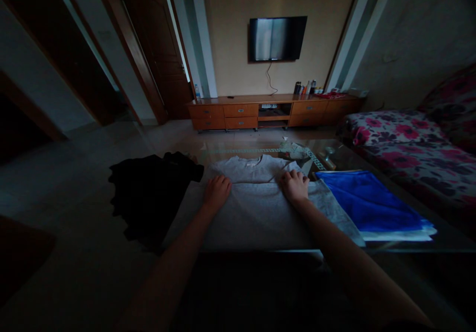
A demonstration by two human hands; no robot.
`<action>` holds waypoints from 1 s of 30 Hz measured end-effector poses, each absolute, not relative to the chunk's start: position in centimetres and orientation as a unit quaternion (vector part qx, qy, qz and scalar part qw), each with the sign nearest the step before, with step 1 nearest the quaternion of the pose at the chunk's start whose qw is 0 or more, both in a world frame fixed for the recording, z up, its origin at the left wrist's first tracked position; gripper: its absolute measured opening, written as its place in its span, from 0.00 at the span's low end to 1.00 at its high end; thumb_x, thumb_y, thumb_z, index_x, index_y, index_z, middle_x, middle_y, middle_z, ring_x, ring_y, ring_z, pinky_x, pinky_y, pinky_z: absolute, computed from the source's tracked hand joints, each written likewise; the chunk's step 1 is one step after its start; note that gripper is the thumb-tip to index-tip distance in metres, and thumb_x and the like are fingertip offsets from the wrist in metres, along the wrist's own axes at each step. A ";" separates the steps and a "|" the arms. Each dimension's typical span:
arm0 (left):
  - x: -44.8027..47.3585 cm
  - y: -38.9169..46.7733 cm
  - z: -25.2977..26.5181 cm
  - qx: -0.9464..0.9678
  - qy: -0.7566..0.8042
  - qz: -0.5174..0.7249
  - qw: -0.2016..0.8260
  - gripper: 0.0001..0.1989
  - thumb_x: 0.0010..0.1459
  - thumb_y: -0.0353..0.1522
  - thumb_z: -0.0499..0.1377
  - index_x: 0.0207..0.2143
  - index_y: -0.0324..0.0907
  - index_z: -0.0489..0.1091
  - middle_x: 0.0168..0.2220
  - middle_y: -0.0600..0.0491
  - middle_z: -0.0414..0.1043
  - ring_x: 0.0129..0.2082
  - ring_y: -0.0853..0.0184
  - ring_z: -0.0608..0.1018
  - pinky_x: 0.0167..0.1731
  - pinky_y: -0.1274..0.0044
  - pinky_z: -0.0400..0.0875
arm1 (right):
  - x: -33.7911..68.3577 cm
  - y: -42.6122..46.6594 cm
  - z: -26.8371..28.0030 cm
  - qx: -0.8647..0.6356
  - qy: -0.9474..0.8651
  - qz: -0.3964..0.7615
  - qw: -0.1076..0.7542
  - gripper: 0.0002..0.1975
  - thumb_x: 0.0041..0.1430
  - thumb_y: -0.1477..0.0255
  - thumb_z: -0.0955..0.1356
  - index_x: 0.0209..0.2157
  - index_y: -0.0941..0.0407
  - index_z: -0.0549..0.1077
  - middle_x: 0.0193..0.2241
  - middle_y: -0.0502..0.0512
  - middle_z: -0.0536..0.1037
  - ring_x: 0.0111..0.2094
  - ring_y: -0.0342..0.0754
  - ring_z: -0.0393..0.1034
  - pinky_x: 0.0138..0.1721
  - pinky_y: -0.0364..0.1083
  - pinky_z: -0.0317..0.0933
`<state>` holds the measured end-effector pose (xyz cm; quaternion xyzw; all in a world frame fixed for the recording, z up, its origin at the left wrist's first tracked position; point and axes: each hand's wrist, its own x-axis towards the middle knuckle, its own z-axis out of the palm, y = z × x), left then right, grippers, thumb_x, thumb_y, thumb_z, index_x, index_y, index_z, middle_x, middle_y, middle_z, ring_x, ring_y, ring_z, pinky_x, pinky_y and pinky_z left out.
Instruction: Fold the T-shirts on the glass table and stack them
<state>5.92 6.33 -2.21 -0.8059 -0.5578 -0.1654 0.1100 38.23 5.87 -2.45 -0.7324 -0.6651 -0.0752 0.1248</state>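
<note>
A light-gray, short-sleeved fabric shirt [256, 218] lies flat beneath a person's left hand [217, 192] and right hand [295, 186], its collar beyond the fingertips, on a patterned glass table [241, 146]. Both hands rest with fingers curled at a folded edge; whether they pinch it cannot be told. A crumpled black garment [148, 193] lies left of the left hand, a folded bright-blue cloth [372, 198] right of the right.
</note>
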 end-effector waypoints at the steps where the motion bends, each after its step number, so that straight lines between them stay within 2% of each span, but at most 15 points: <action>1: 6.0 5.8 -1.9 -0.817 -0.545 -0.157 0.103 0.13 0.71 0.35 0.49 0.40 0.44 0.72 0.42 0.46 0.72 0.47 0.57 0.72 0.48 0.66 0.62 | 37.5 5.5 -1.9 -0.730 -0.669 -0.077 0.120 0.18 0.71 0.65 0.57 0.52 0.56 0.72 0.53 0.67 0.70 0.55 0.62 0.59 0.54 0.61 0.51; 5: 7.2 2.5 -0.8 -0.849 -0.503 -0.141 0.075 0.16 0.72 0.37 0.46 0.43 0.44 0.73 0.44 0.46 0.73 0.48 0.57 0.73 0.50 0.65 0.64 | 33.3 2.7 0.2 -0.694 -0.709 -0.033 0.118 0.22 0.71 0.60 0.58 0.56 0.56 0.70 0.56 0.69 0.69 0.57 0.63 0.59 0.56 0.62 0.52; 8: 8.2 -0.6 -0.9 -0.860 -0.493 -0.128 0.040 0.17 0.71 0.41 0.48 0.51 0.46 0.72 0.51 0.46 0.72 0.53 0.56 0.72 0.55 0.63 0.63 | 29.9 -0.3 0.5 -0.649 -0.751 0.028 0.113 0.26 0.71 0.55 0.55 0.59 0.53 0.68 0.61 0.68 0.66 0.60 0.63 0.57 0.59 0.65 0.50; 10: 8.4 -2.2 -1.4 -0.856 -0.505 -0.114 0.012 0.22 0.69 0.45 0.50 0.59 0.50 0.68 0.60 0.46 0.68 0.59 0.54 0.69 0.59 0.60 0.60 | 28.7 -1.8 0.0 -0.636 -0.763 0.075 0.088 0.29 0.70 0.51 0.54 0.64 0.50 0.65 0.67 0.64 0.61 0.65 0.65 0.52 0.61 0.70 0.44; 12: 8.0 -3.1 -2.1 -0.847 -0.522 -0.099 -0.010 0.27 0.68 0.49 0.50 0.66 0.54 0.61 0.68 0.49 0.59 0.66 0.52 0.62 0.64 0.57 0.54 | 28.8 -2.6 -0.9 -0.632 -0.766 0.107 0.058 0.34 0.69 0.47 0.52 0.69 0.46 0.58 0.71 0.59 0.53 0.69 0.68 0.42 0.63 0.74 0.37; 14: 7.1 -3.4 -2.5 -0.834 -0.543 -0.088 -0.024 0.30 0.68 0.52 0.48 0.69 0.57 0.56 0.72 0.50 0.52 0.70 0.51 0.55 0.66 0.55 0.49 | 29.8 -2.7 -1.5 -0.637 -0.761 0.113 0.043 0.36 0.68 0.44 0.51 0.72 0.43 0.51 0.74 0.55 0.46 0.72 0.68 0.33 0.63 0.74 0.31; 18: 5.4 -2.7 -2.7 -0.813 -0.576 -0.080 -0.034 0.34 0.66 0.55 0.48 0.70 0.58 0.53 0.73 0.50 0.48 0.72 0.51 0.52 0.66 0.52 0.44 | 32.7 -2.0 -2.3 -0.691 -0.716 0.090 0.043 0.37 0.67 0.42 0.49 0.72 0.41 0.48 0.74 0.54 0.41 0.72 0.72 0.30 0.62 0.76 0.30; 23: 4.7 -0.8 -3.4 -0.810 -0.579 -0.088 -0.029 0.34 0.66 0.54 0.48 0.71 0.57 0.52 0.74 0.49 0.47 0.72 0.51 0.51 0.66 0.52 0.44 | 34.1 -0.5 -3.0 -0.700 -0.709 0.067 0.049 0.37 0.67 0.42 0.49 0.72 0.40 0.47 0.74 0.54 0.42 0.72 0.72 0.31 0.62 0.77 0.31; 27: 5.1 0.4 -3.5 -0.803 -0.585 -0.115 0.005 0.30 0.68 0.48 0.50 0.69 0.53 0.57 0.72 0.47 0.53 0.71 0.51 0.55 0.66 0.54 0.47 | 33.8 1.0 -2.8 -0.698 -0.711 0.064 0.056 0.35 0.69 0.46 0.50 0.72 0.40 0.49 0.74 0.54 0.44 0.72 0.71 0.33 0.63 0.76 0.33; 30: 6.4 0.3 -2.9 -0.819 -0.557 -0.130 0.041 0.26 0.68 0.40 0.49 0.66 0.44 0.63 0.69 0.43 0.58 0.70 0.52 0.57 0.68 0.57 0.45 | 32.0 1.3 -2.1 -0.704 -0.705 0.055 0.066 0.34 0.70 0.50 0.50 0.72 0.48 0.53 0.73 0.59 0.46 0.72 0.68 0.35 0.65 0.73 0.30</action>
